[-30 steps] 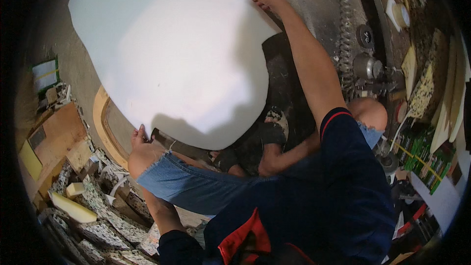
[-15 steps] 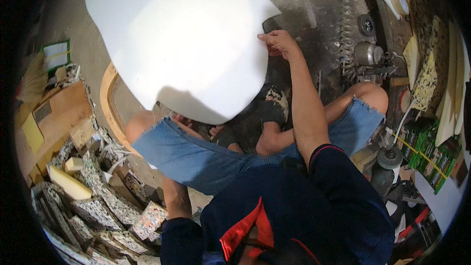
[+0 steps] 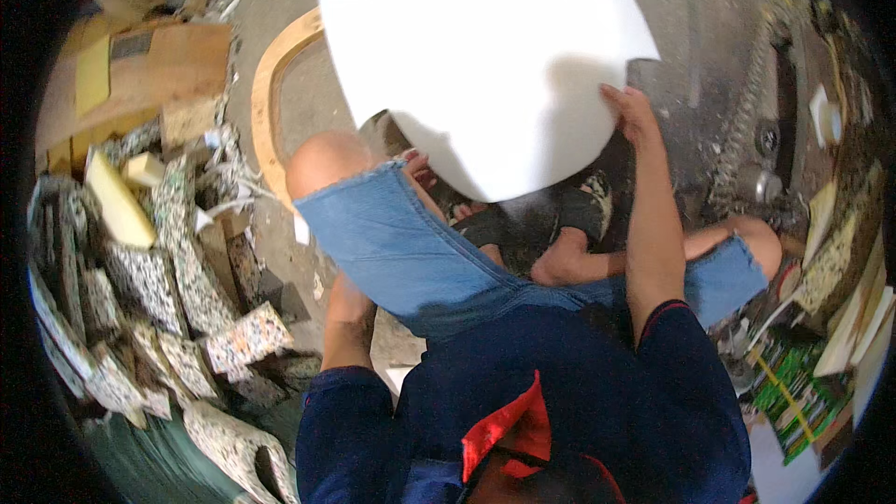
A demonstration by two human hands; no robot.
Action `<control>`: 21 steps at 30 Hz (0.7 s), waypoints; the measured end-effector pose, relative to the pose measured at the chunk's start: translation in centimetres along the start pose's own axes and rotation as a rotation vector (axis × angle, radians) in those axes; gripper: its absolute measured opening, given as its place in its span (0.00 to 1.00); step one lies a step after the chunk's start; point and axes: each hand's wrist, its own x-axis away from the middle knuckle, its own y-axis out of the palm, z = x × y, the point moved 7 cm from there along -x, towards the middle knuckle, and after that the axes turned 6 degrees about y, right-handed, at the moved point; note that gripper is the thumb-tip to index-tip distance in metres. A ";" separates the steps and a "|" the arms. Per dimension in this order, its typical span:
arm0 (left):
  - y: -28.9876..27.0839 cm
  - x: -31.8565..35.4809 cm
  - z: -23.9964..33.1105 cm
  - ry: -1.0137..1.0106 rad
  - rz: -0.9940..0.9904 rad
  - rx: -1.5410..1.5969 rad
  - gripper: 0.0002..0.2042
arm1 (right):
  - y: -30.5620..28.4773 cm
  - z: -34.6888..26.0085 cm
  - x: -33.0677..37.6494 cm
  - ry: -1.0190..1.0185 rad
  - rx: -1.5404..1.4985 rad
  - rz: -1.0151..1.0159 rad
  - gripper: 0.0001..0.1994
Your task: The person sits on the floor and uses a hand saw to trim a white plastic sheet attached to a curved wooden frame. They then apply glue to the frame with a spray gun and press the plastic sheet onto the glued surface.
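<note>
Seated on the floor (image 3: 709,28), we have drawn the white foam sheet (image 3: 476,56) closer, and it now fills the upper centre of the frame above our knees. Our right hand (image 3: 630,117) grips its lower right edge; our left hand (image 3: 420,168) pinches the bottom edge. A curved wooden frame (image 3: 266,103) lies upper left.

Grey concrete floor (image 3: 280,112) underfoot; speckled foam offcuts (image 3: 168,317) heaped at nine o'clock, a curved plywood frame (image 3: 266,103) at eleven, cluttered metal machine parts (image 3: 770,145) at three.
</note>
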 end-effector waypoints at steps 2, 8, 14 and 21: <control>-1.6 -0.8 1.1 0.087 0.086 0.234 0.16 | -0.2 -0.2 0.0 -0.001 0.023 0.026 0.16; -7.9 -2.7 10.6 0.273 0.468 -0.001 0.22 | -0.6 -1.0 -0.1 -0.034 0.045 0.068 0.13; -8.2 -7.3 19.9 0.263 0.515 -0.437 0.27 | 0.7 -3.6 0.7 -0.043 0.007 0.197 0.17; -11.0 -16.5 27.1 0.380 0.549 -0.245 0.28 | 0.8 -6.6 -1.4 -0.036 -0.024 0.280 0.22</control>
